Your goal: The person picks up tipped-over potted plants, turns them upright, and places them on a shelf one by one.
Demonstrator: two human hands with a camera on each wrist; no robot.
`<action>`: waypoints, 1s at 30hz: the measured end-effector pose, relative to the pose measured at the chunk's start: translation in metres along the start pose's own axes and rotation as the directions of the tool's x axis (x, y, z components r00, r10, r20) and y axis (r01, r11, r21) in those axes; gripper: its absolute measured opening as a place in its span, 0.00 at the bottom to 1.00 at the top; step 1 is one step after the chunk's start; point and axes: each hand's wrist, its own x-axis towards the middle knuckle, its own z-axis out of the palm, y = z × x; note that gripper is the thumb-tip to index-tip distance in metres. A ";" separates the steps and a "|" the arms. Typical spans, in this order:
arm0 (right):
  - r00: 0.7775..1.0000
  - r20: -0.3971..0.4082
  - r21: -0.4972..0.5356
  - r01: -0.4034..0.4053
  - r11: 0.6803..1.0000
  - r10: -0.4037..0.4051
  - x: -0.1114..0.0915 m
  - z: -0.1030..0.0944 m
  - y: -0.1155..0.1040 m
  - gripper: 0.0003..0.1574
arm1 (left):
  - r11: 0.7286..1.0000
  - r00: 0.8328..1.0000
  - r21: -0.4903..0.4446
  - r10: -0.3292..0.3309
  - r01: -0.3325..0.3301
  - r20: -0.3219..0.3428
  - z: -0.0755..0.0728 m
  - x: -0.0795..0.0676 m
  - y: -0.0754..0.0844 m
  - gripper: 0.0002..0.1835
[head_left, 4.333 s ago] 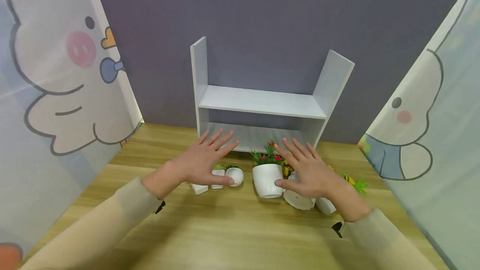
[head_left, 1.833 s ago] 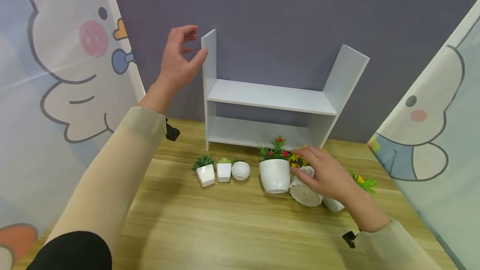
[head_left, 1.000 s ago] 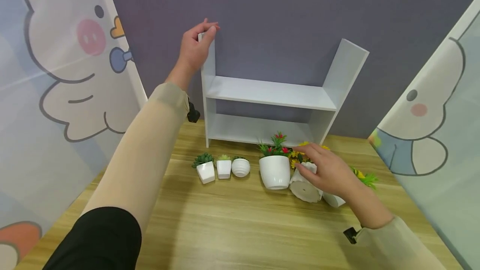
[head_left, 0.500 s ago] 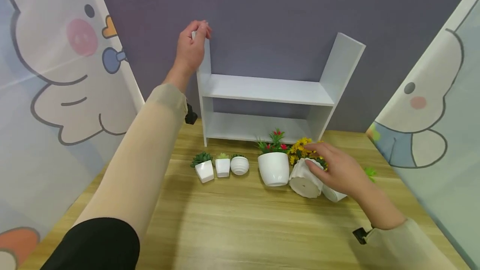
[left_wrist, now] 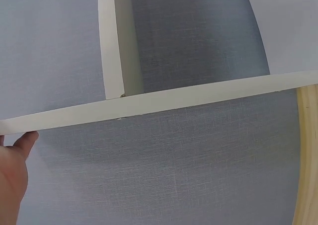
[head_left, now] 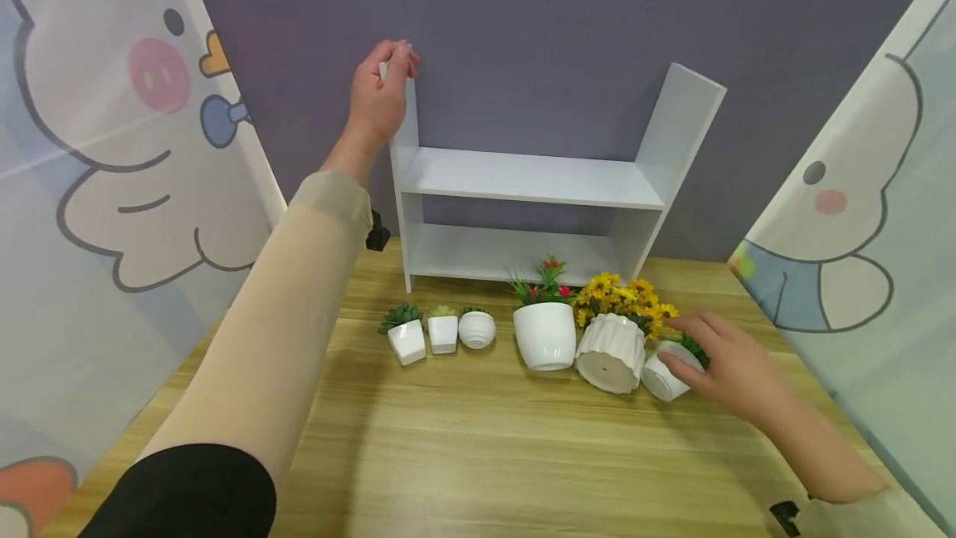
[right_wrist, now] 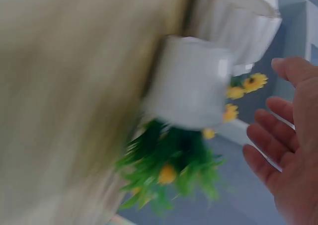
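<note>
My left hand [head_left: 379, 94] grips the top of the white shelf's [head_left: 523, 177] left side panel. In the left wrist view, the thumb of that hand [left_wrist: 12, 178] lies against the panel's edge. Over the far-right potted plant [head_left: 660, 376], my right hand [head_left: 735, 368] hovers with relaxed fingers and holds nothing. That plant's smooth white pot lies on its side. The right wrist view, blurred, shows its green leaves [right_wrist: 174, 170] and a yellow flower. Beside it lies a tipped ribbed white pot [head_left: 612, 355] with yellow flowers.
A white pot with red flowers [head_left: 545, 339] is left of the ribbed pot. Three small white succulent pots, the middle one [head_left: 443, 335] square, line up further left on the wooden table [head_left: 478, 463]. A grey wall [head_left: 538, 23] rises behind the shelf.
My left hand came up from above the table and took hold of the shelf's left panel. My right hand moved right, from above the ribbed pot to the far-right pot.
</note>
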 end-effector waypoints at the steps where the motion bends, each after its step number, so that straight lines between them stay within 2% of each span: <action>1: 1.000 -0.012 -0.022 0.007 1.000 -0.008 -0.004 0.001 0.003 0.33 | 1.000 1.000 0.001 0.001 -0.001 0.000 -0.001 0.000 0.000 0.18; 6: 1.000 -0.025 -0.107 0.011 0.994 -0.014 -0.018 0.006 0.015 0.44 | 1.000 1.000 -0.005 -0.011 0.011 -0.010 -0.004 0.003 0.000 0.18; 10: 0.999 0.027 -0.121 -0.040 0.992 0.043 -0.021 0.009 0.017 0.49 | 1.000 1.000 0.005 -0.021 0.021 -0.016 -0.007 0.003 -0.001 0.18; 15: 0.994 0.084 -0.133 -0.064 0.989 0.075 -0.022 0.013 0.015 0.50 | 1.000 1.000 0.021 -0.020 0.020 -0.009 -0.008 0.001 -0.002 0.18; 24: 0.999 0.044 -0.145 0.024 0.989 -0.017 -0.018 0.020 0.026 0.48 | 1.000 1.000 0.001 -0.008 0.008 -0.020 -0.009 0.003 -0.002 0.17; 30: 0.995 0.007 -0.144 0.096 0.985 -0.096 -0.019 0.021 0.037 0.48 | 1.000 1.000 0.007 -0.027 0.027 -0.010 -0.009 0.002 -0.001 0.16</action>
